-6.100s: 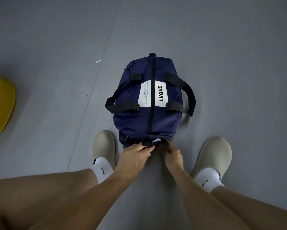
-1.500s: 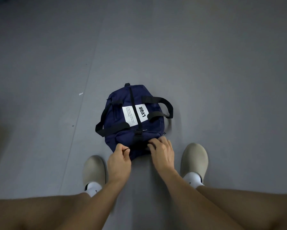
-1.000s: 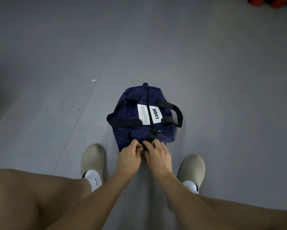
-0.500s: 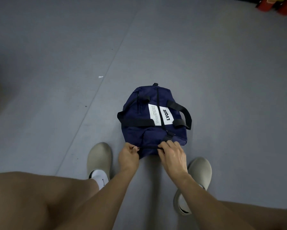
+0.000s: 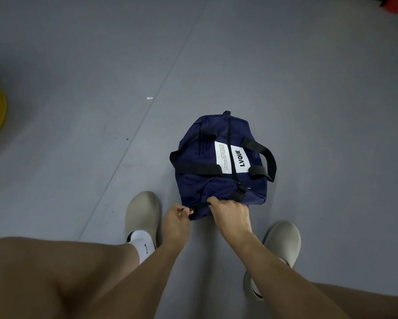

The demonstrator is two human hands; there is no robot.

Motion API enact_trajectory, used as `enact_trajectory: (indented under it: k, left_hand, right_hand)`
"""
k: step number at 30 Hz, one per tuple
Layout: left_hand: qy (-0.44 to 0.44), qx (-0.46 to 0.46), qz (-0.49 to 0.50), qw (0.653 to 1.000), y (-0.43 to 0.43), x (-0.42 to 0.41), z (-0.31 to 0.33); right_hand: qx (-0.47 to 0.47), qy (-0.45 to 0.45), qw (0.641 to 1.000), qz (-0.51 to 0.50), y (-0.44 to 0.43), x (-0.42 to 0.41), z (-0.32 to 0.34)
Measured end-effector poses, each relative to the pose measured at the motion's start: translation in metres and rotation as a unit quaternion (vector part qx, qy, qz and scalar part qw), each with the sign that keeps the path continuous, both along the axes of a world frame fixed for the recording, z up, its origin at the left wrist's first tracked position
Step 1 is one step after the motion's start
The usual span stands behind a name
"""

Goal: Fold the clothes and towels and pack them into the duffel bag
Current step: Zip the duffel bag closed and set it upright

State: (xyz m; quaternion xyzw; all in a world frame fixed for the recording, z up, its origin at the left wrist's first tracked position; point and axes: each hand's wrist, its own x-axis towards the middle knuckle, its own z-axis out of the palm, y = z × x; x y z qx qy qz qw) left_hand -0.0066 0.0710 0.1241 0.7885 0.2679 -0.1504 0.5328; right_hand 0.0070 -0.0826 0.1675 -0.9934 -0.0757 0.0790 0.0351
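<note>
The navy duffel bag (image 5: 200,187) lies zipped on the grey floor (image 5: 78,111). The grip of the left hand (image 5: 176,217) pinches its black end strap (image 5: 199,206); that of the right hand (image 5: 230,215) is clenched on the same strap. The bag looks soft and stuffed, probably not heavy, so it is better to lift it by the carry handles (image 5: 264,155).

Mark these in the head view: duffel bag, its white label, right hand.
duffel bag (image 5: 210,188), head view: navy fabric of the top panel, near end.
white label (image 5: 240,158), head view: the half printed LVQUE.
right hand (image 5: 231,216), head view: back of the hand, at the bag's near end.
</note>
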Motion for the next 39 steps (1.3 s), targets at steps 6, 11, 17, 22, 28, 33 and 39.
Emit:
enact_trajectory:
  k: [6,11,17,22,28,33,39]
  left_hand:
    - [0.068,0.017,0.041,0.997,-0.006,-0.002,-0.03]
    - [0.089,0.071,0.021,0.993,-0.006,0.002,-0.042]
    - [0.095,0.141,-0.029,0.985,0.001,-0.002,-0.06]
    - [0.096,0.195,-0.064,0.974,0.009,-0.003,-0.076]
    - [0.048,0.222,-0.114,0.967,0.013,0.0,-0.074]
    - [-0.014,0.193,-0.186,0.963,0.027,0.003,-0.058]
    - [-0.137,0.203,-0.214,0.946,-0.004,0.02,-0.006]
  right_hand:
    - [0.032,0.004,0.999,-0.008,-0.012,-0.002,-0.001]
    - [0.055,-0.021,0.998,-0.007,-0.012,-0.001,0.001]
    - [0.09,-0.099,0.991,-0.029,-0.01,-0.008,-0.01]
    - [0.15,-0.127,0.979,-0.057,-0.009,-0.014,-0.022]
    - [0.174,-0.126,0.973,-0.08,-0.009,-0.015,-0.027]
    - [0.186,-0.103,0.973,-0.089,-0.014,-0.011,-0.018]
    - [0.263,-0.004,0.958,-0.111,-0.04,-0.008,0.007]
